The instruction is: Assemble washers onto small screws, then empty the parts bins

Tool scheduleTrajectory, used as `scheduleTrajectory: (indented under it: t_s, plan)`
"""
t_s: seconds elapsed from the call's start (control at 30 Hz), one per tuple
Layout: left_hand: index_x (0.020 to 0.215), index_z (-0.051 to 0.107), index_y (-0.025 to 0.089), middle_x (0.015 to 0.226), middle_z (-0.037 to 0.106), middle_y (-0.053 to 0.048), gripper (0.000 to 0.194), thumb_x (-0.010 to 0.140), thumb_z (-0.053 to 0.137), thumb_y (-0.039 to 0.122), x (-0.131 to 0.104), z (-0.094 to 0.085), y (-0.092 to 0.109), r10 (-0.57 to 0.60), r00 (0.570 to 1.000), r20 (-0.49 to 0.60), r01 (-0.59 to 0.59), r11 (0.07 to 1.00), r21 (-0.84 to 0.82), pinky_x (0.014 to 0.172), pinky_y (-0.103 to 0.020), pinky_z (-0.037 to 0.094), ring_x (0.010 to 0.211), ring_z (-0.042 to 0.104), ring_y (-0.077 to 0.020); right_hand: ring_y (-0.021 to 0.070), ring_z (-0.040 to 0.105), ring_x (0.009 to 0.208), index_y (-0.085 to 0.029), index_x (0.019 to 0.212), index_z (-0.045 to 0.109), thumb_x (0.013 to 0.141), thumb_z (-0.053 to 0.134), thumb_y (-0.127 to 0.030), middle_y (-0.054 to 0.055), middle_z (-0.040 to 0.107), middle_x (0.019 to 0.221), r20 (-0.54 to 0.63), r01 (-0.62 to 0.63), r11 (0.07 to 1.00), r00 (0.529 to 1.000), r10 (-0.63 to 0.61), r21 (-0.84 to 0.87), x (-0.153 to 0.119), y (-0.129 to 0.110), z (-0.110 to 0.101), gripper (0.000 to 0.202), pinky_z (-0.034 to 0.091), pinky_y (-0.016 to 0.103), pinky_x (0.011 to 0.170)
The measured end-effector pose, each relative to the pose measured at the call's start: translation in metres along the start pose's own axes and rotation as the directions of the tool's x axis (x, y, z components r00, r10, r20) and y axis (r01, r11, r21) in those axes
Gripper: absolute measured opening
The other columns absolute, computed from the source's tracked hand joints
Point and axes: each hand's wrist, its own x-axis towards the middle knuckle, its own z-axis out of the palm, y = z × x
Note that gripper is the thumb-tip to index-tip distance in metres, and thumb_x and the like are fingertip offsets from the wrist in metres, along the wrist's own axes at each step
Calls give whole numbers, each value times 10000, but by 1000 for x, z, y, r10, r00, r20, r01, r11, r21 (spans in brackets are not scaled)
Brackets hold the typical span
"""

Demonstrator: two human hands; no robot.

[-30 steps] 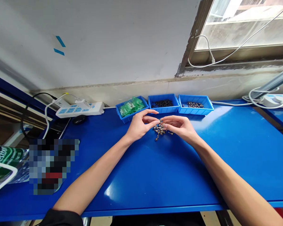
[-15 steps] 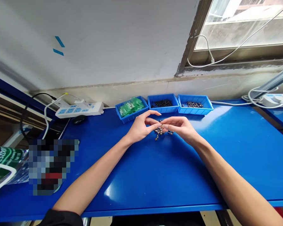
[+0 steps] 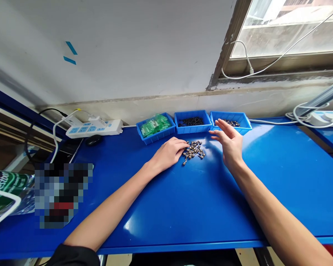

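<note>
A small pile of metal screw-like parts (image 3: 194,149) lies on the blue table. My left hand (image 3: 170,153) is at the pile's left edge, its fingers pinched together at the parts; what they hold, if anything, is too small to name. My right hand (image 3: 229,142) is raised just in front of the right blue bin (image 3: 238,130), fingers spread, with nothing visible in it. That bin holds small metal parts. Dark screws lie in the middle blue bin (image 3: 193,129), and green packets (image 3: 155,125) fill the left one.
At the back left are a white power strip (image 3: 96,128) and a black mouse (image 3: 93,140). A green-labelled package (image 3: 9,192) and a blurred-out item (image 3: 65,195) lie at the left. White cables (image 3: 274,121) run at the back right.
My hands were together over the pile and have parted. My right hand has moved right and up toward the right bin and opened. My left hand has lowered to the pile, which now shows more.
</note>
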Motion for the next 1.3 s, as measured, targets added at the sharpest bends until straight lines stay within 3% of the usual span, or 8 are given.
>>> scheduleTrajectory:
  t_s: [0.1,0.3,0.57,0.73,0.87,1.0,1.1,1.3]
  plan:
    - [1065,772,177,1086,781,-88,224,936,612,87,0,-1,-1,-24,999,-30,24,1000,0,944,-368,611,1030,727,-231,255,760,878,-218,1208,705,684,753,-341,138,691,1347,8,-1,1000,1000,2,-21,2,3,-2,540,630,383,711]
    - [1065,760,176,1050,776,-69,255,880,644,45,2,-6,3,-90,994,-61,84,993,-88,875,-320,617,919,742,-200,230,754,831,-236,1123,694,718,758,-374,111,738,1245,91,-12,1000,996,13,-6,-2,3,0,433,628,385,717]
    - [1038,760,181,1049,783,-68,252,863,640,45,2,-6,2,-103,994,-21,100,988,-121,914,-336,611,954,746,-208,200,739,751,-232,1063,708,702,794,-405,86,779,1117,165,-46,999,985,44,9,-7,-2,4,410,599,359,678]
    - [1026,761,188,1037,787,-60,218,859,667,85,4,-10,5,-129,989,-68,111,967,-230,879,-332,622,917,747,-201,190,721,705,-230,994,725,701,801,-416,64,801,989,202,-50,999,978,46,12,-9,-5,5,355,582,347,661]
    - [1039,759,180,982,790,-56,206,838,723,158,7,-15,12,-201,969,-143,121,892,-436,836,-322,635,851,750,-193,207,729,712,-221,917,757,731,814,-445,52,794,845,337,-19,999,941,34,-46,-13,-8,8,297,595,363,701]
    - [1002,753,168,978,788,-74,220,816,785,282,9,-16,18,-280,948,-151,126,769,-627,828,-326,643,833,760,-198,237,761,797,-214,893,809,712,850,-479,60,808,845,485,-10,995,873,56,-96,-19,-10,11,324,613,361,755]
    - [961,741,157,999,779,-87,268,796,816,354,10,-16,20,-310,938,-155,121,712,-692,829,-320,643,842,765,-199,232,763,782,-209,875,829,697,873,-495,64,817,852,551,-48,995,830,88,-87,-21,-11,11,340,618,355,757]
    - [943,733,152,1025,778,-92,304,758,851,362,10,-17,22,-330,935,-133,130,664,-736,810,-312,644,841,766,-201,216,754,727,-197,874,831,667,913,-471,58,810,796,596,-143,988,790,144,-49,-21,-14,10,353,620,351,729]
